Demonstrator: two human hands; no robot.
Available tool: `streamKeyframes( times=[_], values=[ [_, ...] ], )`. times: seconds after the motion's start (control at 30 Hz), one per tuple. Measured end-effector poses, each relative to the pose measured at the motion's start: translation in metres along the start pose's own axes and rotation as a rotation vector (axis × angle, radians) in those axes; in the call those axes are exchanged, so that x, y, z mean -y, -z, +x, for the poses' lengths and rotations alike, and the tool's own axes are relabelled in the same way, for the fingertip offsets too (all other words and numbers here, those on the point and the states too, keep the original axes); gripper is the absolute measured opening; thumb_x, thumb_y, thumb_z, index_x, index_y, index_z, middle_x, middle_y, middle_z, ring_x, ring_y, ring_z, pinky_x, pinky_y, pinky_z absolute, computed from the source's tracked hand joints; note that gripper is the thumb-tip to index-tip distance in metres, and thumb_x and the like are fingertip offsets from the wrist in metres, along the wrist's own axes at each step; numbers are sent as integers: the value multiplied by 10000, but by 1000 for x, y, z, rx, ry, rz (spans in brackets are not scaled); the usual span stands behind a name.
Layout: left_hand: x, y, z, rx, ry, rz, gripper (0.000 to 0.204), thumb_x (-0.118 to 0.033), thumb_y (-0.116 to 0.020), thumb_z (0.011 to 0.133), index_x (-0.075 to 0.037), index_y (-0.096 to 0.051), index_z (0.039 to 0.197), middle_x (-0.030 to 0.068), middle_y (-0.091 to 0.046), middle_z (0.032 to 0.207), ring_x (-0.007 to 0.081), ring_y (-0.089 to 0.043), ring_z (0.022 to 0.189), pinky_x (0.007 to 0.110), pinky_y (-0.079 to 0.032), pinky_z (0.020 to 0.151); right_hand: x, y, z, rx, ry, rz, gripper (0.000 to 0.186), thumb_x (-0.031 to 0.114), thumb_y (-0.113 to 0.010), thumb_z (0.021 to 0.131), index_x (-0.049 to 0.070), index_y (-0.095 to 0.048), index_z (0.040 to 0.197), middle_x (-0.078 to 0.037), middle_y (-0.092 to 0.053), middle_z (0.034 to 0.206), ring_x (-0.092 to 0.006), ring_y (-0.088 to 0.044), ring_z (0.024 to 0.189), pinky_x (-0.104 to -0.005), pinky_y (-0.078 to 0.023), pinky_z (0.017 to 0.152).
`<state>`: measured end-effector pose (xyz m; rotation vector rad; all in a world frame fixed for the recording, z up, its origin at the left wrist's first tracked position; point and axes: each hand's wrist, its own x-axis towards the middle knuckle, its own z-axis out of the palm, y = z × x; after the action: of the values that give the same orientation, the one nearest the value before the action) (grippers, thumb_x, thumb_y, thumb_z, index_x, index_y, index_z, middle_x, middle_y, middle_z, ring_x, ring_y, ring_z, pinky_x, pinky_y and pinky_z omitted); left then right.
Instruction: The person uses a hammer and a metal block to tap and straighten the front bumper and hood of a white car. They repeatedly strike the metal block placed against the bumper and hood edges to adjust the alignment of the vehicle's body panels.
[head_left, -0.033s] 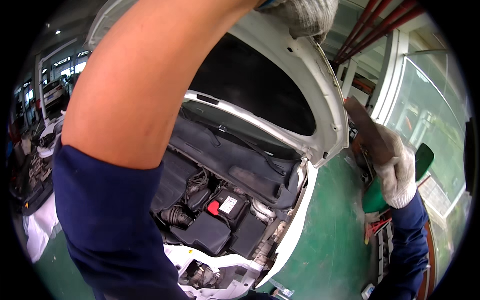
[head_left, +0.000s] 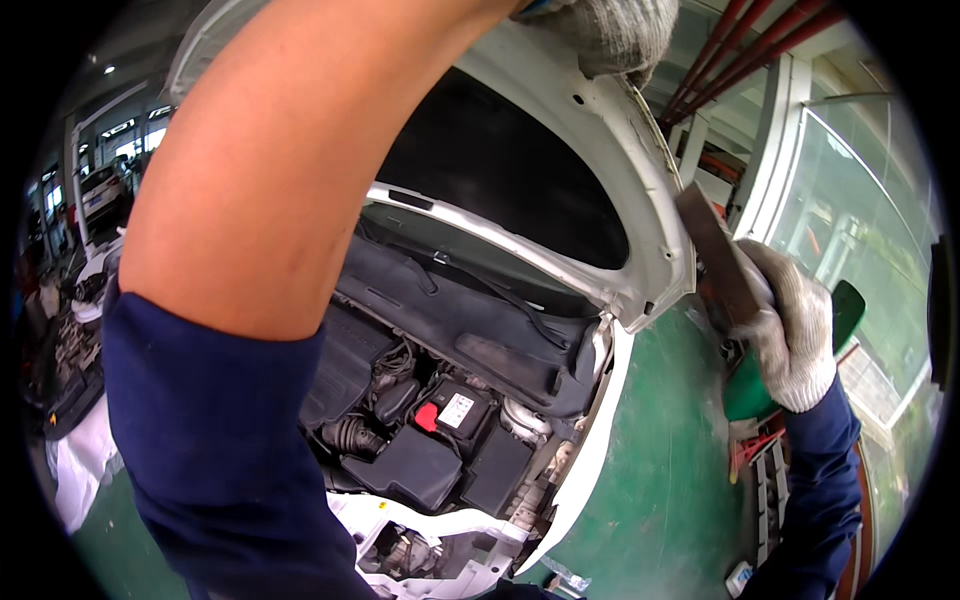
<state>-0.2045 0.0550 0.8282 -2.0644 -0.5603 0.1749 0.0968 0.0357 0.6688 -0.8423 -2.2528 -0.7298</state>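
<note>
My left arm reaches up across the view, and my left hand (head_left: pixel 625 38), in a grey-white knit glove, is closed over the edge of a raised white car hood (head_left: pixel 560 110). The upper part of this hand is cut off by the picture's top. My right hand (head_left: pixel 795 325), gloved the same way, is closed round a flat, brown-grey rectangular block (head_left: pixel 722 262). The block is tilted, its upper end close beside the hood's right edge; whether they touch I cannot tell. A dark lining (head_left: pixel 500 170) covers the hood's underside.
Below the hood lies the engine bay, with a black battery (head_left: pixel 460 408) bearing a red terminal cover (head_left: pixel 427 417). The white fender (head_left: pixel 590 450) borders the green floor (head_left: pixel 640 430). Glass panels (head_left: pixel 850 220) stand at right, and another car (head_left: pixel 100 190) at far left.
The block in my right hand has shifted slightly up and left and shows more of its flat face. My left hand stays at the hood's edge.
</note>
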Motion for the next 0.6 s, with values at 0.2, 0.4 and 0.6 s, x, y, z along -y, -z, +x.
streamKeyframes(
  times=[0.2, 0.4, 0.6],
  values=[
    [-6, -5, 1, 2, 68, 239, 190, -128, -649, 877, -65, -785, 993, 178, -742, 960, 325, -686, 817, 439, -537, 742, 23, 6, 48, 45, 84, -452, 391, 314, -737, 912, 20, -633, 1149, -146, -692, 926, -327, -720, 753, -404, -565, 676],
    [-3, -17, -5, -107, 18, 216, 210, -124, -630, 897, -49, -787, 1013, 169, -753, 964, 328, -696, 828, 443, -553, 751, 28, 2, 71, 71, 185, -628, 438, 397, -743, 884, 59, -639, 1143, -116, -669, 884, -308, -687, 708, -401, -538, 638],
    [0, -12, 5, -51, 22, 275, 214, -121, -624, 889, -45, -789, 1002, 175, -754, 957, 333, -704, 838, 440, -558, 751, 33, 5, 75, 88, 159, -715, 424, 430, -710, 903, 73, -639, 1122, -109, -665, 879, -307, -683, 702, -411, -530, 628]
  ],
)
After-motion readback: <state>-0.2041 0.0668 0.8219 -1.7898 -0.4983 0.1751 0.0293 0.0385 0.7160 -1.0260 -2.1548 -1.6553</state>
